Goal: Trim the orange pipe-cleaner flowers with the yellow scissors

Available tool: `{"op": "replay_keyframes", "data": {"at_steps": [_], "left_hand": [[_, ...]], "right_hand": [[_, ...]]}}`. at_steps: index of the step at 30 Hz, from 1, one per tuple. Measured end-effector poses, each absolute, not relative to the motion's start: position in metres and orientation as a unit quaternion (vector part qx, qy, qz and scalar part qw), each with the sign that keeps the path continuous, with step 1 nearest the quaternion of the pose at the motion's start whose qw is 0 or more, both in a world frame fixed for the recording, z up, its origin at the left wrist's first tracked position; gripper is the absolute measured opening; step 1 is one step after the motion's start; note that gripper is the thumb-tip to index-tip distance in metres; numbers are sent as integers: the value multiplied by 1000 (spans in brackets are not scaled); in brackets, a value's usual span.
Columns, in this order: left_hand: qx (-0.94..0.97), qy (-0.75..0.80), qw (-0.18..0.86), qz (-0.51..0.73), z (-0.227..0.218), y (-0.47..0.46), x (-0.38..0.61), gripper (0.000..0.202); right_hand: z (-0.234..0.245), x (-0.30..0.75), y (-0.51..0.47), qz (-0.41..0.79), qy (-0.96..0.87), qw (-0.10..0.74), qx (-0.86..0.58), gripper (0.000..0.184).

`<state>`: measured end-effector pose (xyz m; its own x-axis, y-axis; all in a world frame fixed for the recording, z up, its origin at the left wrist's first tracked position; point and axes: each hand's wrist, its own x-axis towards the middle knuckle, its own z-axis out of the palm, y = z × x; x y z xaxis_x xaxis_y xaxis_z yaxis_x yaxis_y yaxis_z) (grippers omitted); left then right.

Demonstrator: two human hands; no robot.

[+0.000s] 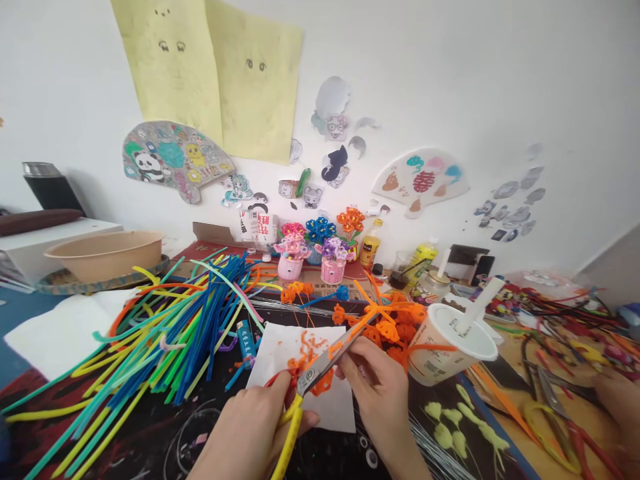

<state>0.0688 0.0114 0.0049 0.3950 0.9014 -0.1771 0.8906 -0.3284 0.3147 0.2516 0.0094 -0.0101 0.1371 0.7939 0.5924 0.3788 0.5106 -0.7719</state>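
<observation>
Left hand (257, 417) grips scissors (301, 383), blades (326, 368) beside the right hand (377, 380).

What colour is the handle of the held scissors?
The handle is yellow, best seen in the head view.

Dark tabletop (327, 460): pipe-cleaner bundle (203, 333) left, blue lighter (245, 343), white paper (335, 415) mid, orange flowers (389, 329), lidded cup (424, 368), pale green pieces (444, 436) right.
</observation>
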Motion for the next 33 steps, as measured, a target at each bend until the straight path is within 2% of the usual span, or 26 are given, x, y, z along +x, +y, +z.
{"op": "replay_keyframes", "data": {"at_steps": [15,21,33], "left_hand": [[797,571,193,28,16,8,73,16],[804,558,203,19,11,9,70,27],[814,546,198,14,7,10,72,27]], "right_hand": [[-6,247,9,287,-529,643,-474,19],[-6,248,8,276,-524,650,-476,19],[-5,248,8,223,-578,622,-479,20]]}}
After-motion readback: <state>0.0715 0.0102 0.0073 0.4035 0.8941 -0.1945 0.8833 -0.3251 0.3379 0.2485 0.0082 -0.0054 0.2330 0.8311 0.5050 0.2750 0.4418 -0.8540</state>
